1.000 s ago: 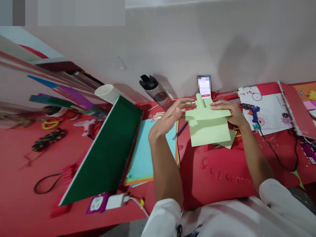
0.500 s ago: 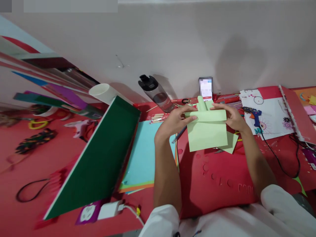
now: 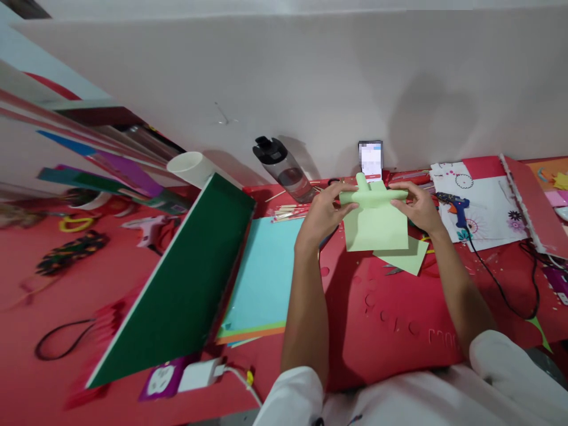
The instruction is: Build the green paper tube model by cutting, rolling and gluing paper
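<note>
Between my two hands is a light green paper sheet, its far edge curled into a roll. My left hand pinches the left end of that roll, thumb on the near side. At the right end, my right hand grips it the same way, fingers behind and thumb in front. Just beyond stands a small rolled green paper tube. Under the sheet's near right corner lies another green paper piece, with scissors partly hidden beneath it.
A phone leans against the wall, beside a water bottle. To the left are a tilted green board, a white tube and blue paper. A blue glue gun with its cord lies right on patterned paper.
The green sheet's far edge has been rolled further toward me, and its flat part looks shorter. My right thumb has come onto the roll's near side. The view has shifted slightly.
</note>
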Tool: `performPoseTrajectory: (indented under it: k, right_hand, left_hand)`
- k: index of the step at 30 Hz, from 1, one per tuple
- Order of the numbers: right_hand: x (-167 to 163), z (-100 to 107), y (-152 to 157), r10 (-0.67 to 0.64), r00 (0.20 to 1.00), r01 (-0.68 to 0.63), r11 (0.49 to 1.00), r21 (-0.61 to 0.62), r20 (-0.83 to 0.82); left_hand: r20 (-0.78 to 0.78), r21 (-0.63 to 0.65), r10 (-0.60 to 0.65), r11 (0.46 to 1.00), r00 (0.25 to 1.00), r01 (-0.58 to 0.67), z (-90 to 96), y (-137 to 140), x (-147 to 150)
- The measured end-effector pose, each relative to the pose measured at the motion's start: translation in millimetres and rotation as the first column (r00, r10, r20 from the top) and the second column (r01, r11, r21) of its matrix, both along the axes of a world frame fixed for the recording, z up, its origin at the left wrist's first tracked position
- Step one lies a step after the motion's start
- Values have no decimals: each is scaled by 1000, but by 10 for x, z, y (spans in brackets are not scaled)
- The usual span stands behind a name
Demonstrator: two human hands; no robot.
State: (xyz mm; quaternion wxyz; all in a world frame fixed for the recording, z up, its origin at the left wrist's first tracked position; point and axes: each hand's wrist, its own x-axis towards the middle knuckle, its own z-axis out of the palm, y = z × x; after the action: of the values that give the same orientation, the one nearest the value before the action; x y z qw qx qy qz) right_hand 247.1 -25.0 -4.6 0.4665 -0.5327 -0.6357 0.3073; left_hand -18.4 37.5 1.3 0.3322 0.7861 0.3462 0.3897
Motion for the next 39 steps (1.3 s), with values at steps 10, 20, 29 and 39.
performPoseTrajectory:
  k: [10, 20, 29, 39]
  right_hand:
    - [-6, -35, 54, 5, 999, 5, 971, 238, -38]
    - [-28, -103, 37, 180, 969, -159, 978, 134, -168]
    - [-55, -12, 40, 169, 964, -99, 945, 311, -205]
    - [-4, -129, 107, -72, 951, 175, 927, 333, -300]
  left_hand:
    - [44, 122, 77, 989, 996, -82, 2, -6, 71]
    - [-95, 203, 176, 967, 980, -154, 44, 2, 84]
    - [-158, 253, 59, 967, 986, -17, 234, 38, 59]
    - [156, -120, -63, 989, 986, 82, 248, 146, 56]
